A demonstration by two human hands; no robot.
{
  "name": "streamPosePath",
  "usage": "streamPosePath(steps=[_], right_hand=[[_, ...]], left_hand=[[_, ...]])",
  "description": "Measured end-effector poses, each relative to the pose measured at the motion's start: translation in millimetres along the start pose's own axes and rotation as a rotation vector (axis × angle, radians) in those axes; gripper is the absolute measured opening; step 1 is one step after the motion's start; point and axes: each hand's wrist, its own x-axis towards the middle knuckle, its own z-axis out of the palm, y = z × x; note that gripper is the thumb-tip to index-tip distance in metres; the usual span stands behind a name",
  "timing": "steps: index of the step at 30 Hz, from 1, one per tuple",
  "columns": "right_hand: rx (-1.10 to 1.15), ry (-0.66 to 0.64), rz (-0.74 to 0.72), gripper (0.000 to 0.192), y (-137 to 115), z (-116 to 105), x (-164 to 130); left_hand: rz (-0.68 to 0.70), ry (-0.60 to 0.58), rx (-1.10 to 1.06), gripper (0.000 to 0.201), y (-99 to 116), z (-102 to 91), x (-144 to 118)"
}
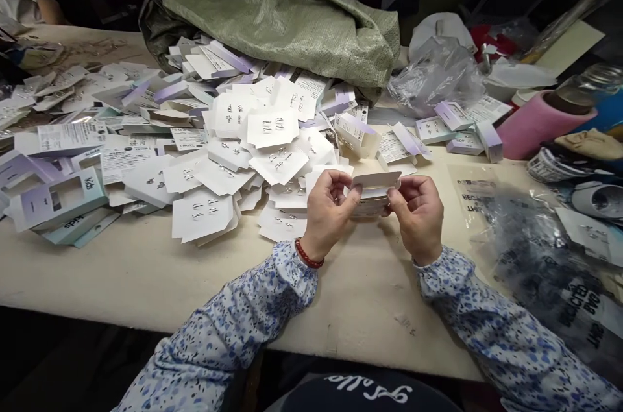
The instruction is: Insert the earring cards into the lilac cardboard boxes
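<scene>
Both hands are up over the table (146, 276) and working one small white card (376, 180) between them. The left hand (327, 212) curls in, thumb and forefinger pinched on the card's left edge; the right hand (419, 214) mirrors it, fingertips (393, 196) closed on the right edge. Under the card sits a thin stack of cards (370, 206), cradled by the lower fingers of both hands, though how many lie there is hard to tell. It looks like the top card is being handled against the stack — squaring or separating, by the look of it. That calls for a light, even pinch on both edges so the card does not bend and the stack below does not slide. Just beyond the hands sprawls the heap of earring cards (228, 159), spilling from a green woven sack (282, 10). A clear printed bag (535, 256) lies to the right.
</scene>
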Motion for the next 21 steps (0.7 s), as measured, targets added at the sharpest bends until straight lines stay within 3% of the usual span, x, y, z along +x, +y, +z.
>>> streamPosePath(steps=[5,11,13,16,18,21], right_hand=[[-0.140,0.113,-0.187,0.013,8.5,3.4,-2.4],[-0.184,0.191,-0.343,0.008,13.0,9.1,3.4],[-0.197,0.137,-0.316,0.012,14.4,6.9,5.8],[-0.242,-0.045,-0.221,0.016,17.5,-0.3,10.0],[-0.245,-0.126,-0.163,0.024,20.5,-5.1,12.4],[-0.199,-0.118,-0.132,0.025,24.0,-9.1,13.3]], left_hand=[[0.157,0.102,0.175,0.020,0.5,6.4,2.9],[0.105,0.130,0.164,0.018,-7.8,7.6,13.3],[0.098,0.132,0.117,0.020,-12.5,7.8,14.5],[0.140,0.155,0.075,0.030,-18.8,7.1,12.7],[0.223,0.126,0.119,0.029,-21.4,4.5,9.8],[0.391,0.027,0.282,0.019,-21.9,-3.1,6.5]])
